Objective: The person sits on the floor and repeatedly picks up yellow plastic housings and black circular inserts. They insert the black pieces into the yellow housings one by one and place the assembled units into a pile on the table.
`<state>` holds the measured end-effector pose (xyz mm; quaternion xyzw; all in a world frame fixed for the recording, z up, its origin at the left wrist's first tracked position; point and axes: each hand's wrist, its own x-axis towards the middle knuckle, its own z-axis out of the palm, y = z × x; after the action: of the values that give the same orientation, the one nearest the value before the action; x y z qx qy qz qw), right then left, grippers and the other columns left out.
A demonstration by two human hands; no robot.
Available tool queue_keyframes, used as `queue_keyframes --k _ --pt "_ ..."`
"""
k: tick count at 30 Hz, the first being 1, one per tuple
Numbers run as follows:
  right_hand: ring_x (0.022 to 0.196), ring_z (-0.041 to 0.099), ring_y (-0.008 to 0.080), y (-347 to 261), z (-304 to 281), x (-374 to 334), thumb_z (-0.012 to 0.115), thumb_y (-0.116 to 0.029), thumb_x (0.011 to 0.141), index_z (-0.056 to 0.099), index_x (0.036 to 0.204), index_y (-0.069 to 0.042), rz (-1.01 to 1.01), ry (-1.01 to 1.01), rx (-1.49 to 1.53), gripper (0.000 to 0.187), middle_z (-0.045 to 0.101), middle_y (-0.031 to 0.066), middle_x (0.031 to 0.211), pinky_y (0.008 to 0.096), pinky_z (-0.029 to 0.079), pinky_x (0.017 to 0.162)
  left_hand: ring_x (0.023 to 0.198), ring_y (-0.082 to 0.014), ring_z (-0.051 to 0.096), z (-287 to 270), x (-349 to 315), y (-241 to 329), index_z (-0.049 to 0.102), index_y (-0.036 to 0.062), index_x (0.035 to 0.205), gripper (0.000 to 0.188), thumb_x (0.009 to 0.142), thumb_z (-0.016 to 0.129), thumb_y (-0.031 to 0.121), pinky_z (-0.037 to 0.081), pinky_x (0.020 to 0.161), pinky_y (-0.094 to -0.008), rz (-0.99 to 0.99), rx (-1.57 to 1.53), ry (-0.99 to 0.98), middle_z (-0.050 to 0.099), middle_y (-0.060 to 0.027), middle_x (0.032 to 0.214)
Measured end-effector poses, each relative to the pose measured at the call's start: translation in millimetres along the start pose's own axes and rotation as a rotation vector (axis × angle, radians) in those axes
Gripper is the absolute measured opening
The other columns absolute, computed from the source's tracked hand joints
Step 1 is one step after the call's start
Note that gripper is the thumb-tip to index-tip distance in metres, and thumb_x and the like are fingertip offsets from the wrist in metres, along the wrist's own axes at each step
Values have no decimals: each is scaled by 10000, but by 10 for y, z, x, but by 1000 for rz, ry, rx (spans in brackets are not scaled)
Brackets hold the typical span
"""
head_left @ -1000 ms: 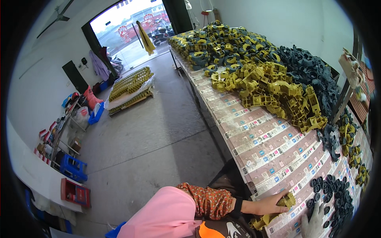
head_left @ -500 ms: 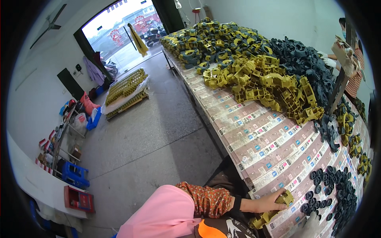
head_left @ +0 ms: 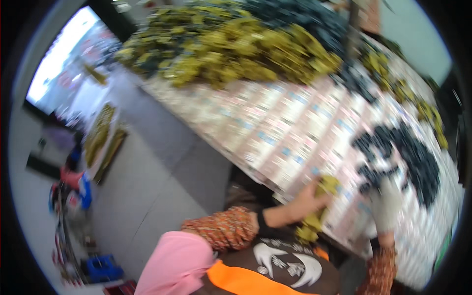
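Observation:
At the table's near edge, my bare left hand [head_left: 310, 200] is closed around a yellow plastic toy car body [head_left: 328, 185]. Another yellow car body [head_left: 309, 230] lies just below that hand, against the edge. In a pale glove, my right hand [head_left: 386, 202] reaches into small black toy wheels [head_left: 376, 172]. Motion blur smears its fingers, so whether they pinch a wheel does not show. A denser band of black wheels [head_left: 420, 164] curves to the right of the glove.
Yellow car bodies [head_left: 236, 49] are heaped across the far side of the table [head_left: 275, 142], beside dark grey parts [head_left: 305, 19]. More yellow pieces [head_left: 405, 93] line the far right, past a post [head_left: 353, 34]. A blue stool [head_left: 102, 269] stands at lower left.
The whole view has swung, so the table sits higher and further left. My right glove, mostly cut off before, now shows fully at the wheels. My left hand keeps its yellow car body.

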<state>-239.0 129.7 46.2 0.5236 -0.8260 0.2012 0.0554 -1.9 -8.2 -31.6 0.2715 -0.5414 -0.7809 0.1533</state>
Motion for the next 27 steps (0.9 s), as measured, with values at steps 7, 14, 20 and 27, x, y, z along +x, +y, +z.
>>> queue_keyframes --k 7,14,20,27 --pt "876 645 403 346 -105 -94 706 -66 869 604 936 -21 92 -55 184 131 630 196 900 467 508 768 994 -147 684 -81 -100 265 493 86 1446 459 1060 686 244 612 841 -321 -47 -312 19 652 -41 1164" --pt "882 665 380 352 -132 -46 723 -107 878 646 979 -17 121 20 100 156 644 182 939 453 526 795 1043 -129 651 -76 -90 328 496 78 1430 454 1063 687 266 577 896 -320 -103 -325 -37 635 -31 1195" --pt "1013 642 376 239 -35 62 736 -142 874 668 1004 -39 61 -109 -9 179 638 170 1004 461 524 857 1019 -139 677 -84 -99 340 481 83 1438 449 1069 669 256 600 861 -315 -76 -358 -42 644 -39 1183" --pt "1004 641 388 78 -34 -24 671 -45 888 625 1066 -45 45 -146 -14 184 633 170 1019 483 521 868 977 -124 696 -77 -123 430 514 105 1431 445 1060 681 285 607 827 -285 -80 -421 -2 662 -28 1142"
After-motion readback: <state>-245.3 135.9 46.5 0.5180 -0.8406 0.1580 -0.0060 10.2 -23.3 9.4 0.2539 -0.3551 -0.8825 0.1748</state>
